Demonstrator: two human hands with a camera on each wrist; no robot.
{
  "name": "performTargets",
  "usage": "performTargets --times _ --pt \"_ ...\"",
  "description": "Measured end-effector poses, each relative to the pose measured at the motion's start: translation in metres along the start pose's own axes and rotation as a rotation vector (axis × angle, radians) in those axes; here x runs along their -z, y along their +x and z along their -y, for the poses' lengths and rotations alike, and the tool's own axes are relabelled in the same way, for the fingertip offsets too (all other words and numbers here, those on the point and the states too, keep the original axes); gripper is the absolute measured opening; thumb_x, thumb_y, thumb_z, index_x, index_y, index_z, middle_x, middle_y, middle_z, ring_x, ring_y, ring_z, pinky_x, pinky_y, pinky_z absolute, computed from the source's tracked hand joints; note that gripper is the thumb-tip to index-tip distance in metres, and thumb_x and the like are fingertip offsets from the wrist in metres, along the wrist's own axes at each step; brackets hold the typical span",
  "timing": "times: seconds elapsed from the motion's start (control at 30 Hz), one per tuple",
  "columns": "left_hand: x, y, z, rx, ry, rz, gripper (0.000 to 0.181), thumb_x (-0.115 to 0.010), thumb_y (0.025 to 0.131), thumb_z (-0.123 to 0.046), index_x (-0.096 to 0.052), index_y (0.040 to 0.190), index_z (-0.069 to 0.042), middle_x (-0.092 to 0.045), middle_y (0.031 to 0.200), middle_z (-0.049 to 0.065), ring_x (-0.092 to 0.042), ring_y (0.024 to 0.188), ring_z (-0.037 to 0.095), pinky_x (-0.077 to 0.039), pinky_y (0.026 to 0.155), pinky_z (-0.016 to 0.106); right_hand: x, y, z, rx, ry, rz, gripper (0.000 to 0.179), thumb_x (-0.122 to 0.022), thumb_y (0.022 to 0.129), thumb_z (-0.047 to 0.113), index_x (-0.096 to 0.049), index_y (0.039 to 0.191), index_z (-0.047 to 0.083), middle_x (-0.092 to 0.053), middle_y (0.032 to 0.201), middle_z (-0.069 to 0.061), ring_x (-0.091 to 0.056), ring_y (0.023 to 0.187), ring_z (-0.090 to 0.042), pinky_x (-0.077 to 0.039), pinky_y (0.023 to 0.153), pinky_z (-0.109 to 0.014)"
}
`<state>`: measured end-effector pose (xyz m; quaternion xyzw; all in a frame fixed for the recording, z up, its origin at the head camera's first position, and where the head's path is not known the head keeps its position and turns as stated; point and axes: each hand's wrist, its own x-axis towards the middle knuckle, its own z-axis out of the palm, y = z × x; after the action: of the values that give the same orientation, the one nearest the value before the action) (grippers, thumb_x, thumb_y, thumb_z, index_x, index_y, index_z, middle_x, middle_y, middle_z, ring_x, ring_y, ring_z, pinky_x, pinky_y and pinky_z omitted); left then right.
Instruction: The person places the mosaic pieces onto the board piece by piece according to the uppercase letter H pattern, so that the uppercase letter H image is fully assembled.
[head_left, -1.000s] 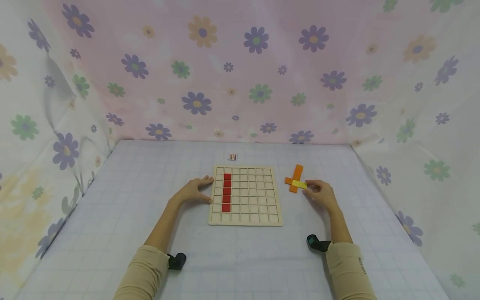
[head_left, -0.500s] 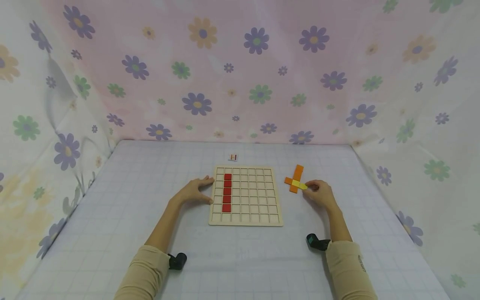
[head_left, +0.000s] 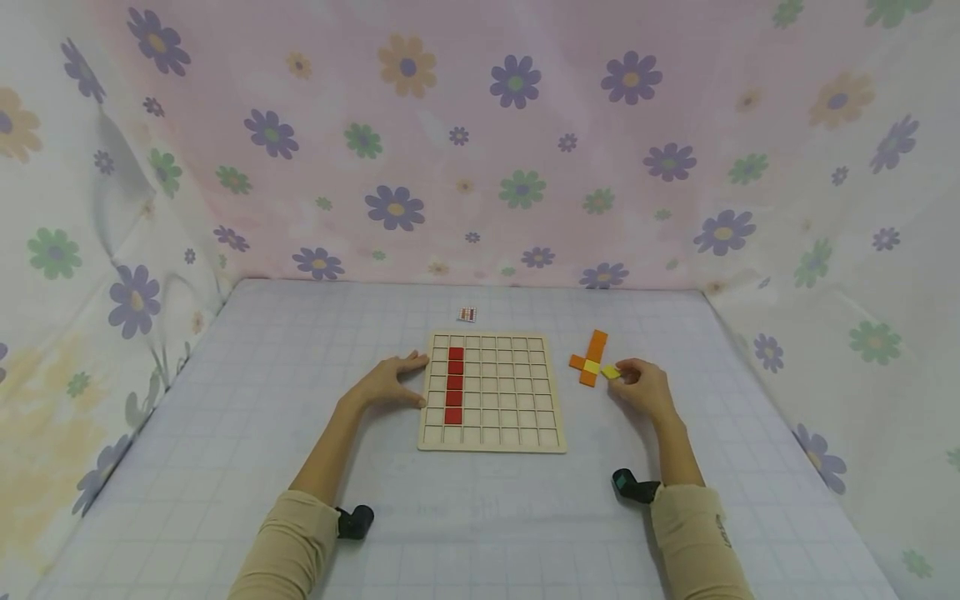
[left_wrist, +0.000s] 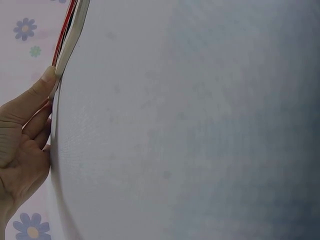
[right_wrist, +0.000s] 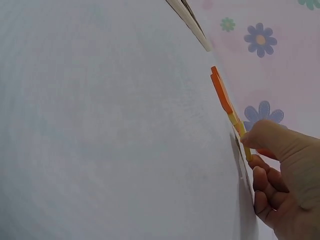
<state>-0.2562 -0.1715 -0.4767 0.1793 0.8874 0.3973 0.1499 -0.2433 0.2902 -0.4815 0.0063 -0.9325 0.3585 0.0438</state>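
Note:
A wooden grid board (head_left: 498,392) lies mid-table, with several red square tiles (head_left: 454,382) in a line down its second column. Along the board's left edge my left hand (head_left: 386,382) rests, thumb and fingers spread and touching the rim. In the head view my right hand (head_left: 642,387) pinches a yellow square tile (head_left: 611,372) between thumb and fingers. Just left of that tile lie orange tiles (head_left: 596,344) in a cross shape, with another yellow tile (head_left: 592,367) at the crossing. The right wrist view shows the pinched yellow tile (right_wrist: 245,145) edge-on.
A small printed card (head_left: 467,314) lies behind the board. Pale cloth (head_left: 480,517) with faint grid lines covers the table. Flowered fabric (head_left: 480,150) hangs at the back and both sides. Each wrist carries a black camera (head_left: 633,486).
The yellow tile in my right hand has turned and come away from the other yellow tile, slightly to the right. My left hand and the board have stayed put.

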Motion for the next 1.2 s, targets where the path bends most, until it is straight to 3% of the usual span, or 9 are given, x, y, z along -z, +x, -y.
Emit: performTargets --times 0.23,0.4,0.63,0.83,1.03,1.2 --pt "0.000 0.001 0.001 -0.006 -0.012 0.002 0.084 -0.084 0.069 -0.022 -0.043 0.140 -0.005 -0.028 0.149 0.017 -0.017 0.139 0.043 -0.013 0.113 0.057 -0.006 -0.001 0.007 0.069 0.123 -0.077 0.032 -0.069 0.079 0.004 -0.063 0.108 -0.009 -0.065 0.102 -0.026 -0.061 0.082 -0.022 -0.046 0.066 -0.011" --pt "0.000 0.000 0.001 -0.008 -0.009 0.001 0.083 -0.083 0.069 -0.022 -0.043 0.140 -0.004 -0.029 0.149 0.018 -0.019 0.140 0.041 -0.013 0.113 0.056 -0.017 0.002 0.023 0.130 0.207 -0.056 0.031 -0.071 0.079 0.004 -0.064 0.105 -0.009 -0.065 0.100 -0.025 -0.058 0.077 -0.017 -0.046 0.065 -0.012" --pt "-0.001 0.000 0.001 -0.009 -0.018 -0.003 0.083 -0.083 0.069 -0.021 -0.044 0.139 -0.004 -0.029 0.149 0.018 -0.019 0.140 0.039 -0.013 0.113 0.055 -0.040 0.008 0.057 0.198 0.280 0.002 0.031 -0.072 0.075 -0.001 -0.065 0.104 -0.010 -0.066 0.096 -0.025 -0.055 0.074 -0.015 -0.046 0.064 -0.014" --pt "-0.002 -0.001 0.000 -0.005 -0.024 -0.005 0.083 -0.083 0.069 -0.021 -0.044 0.139 -0.004 -0.029 0.149 0.018 -0.019 0.140 0.040 -0.013 0.114 0.054 -0.060 0.004 0.096 0.276 0.305 0.086 0.030 -0.069 0.075 -0.005 -0.064 0.103 -0.013 -0.064 0.092 -0.026 -0.054 0.072 -0.022 -0.045 0.063 -0.021" --pt "-0.002 -0.001 0.000 -0.003 -0.017 -0.009 0.083 -0.084 0.069 -0.022 -0.044 0.139 -0.004 -0.029 0.149 0.019 -0.019 0.140 0.040 -0.014 0.113 0.054 -0.092 0.016 0.101 0.367 0.280 0.140 0.028 -0.066 0.074 -0.001 -0.067 0.101 -0.005 -0.066 0.088 -0.015 -0.050 0.068 -0.015 -0.046 0.060 -0.023" --pt "-0.001 0.000 0.000 0.009 0.001 -0.008 0.083 -0.083 0.070 -0.023 -0.043 0.140 -0.006 -0.028 0.149 0.018 -0.019 0.140 0.041 -0.014 0.113 0.055 -0.106 0.018 0.115 0.417 0.268 0.209 0.029 -0.067 0.073 0.000 -0.067 0.101 -0.005 -0.068 0.093 -0.017 -0.053 0.071 -0.015 -0.048 0.064 -0.024"
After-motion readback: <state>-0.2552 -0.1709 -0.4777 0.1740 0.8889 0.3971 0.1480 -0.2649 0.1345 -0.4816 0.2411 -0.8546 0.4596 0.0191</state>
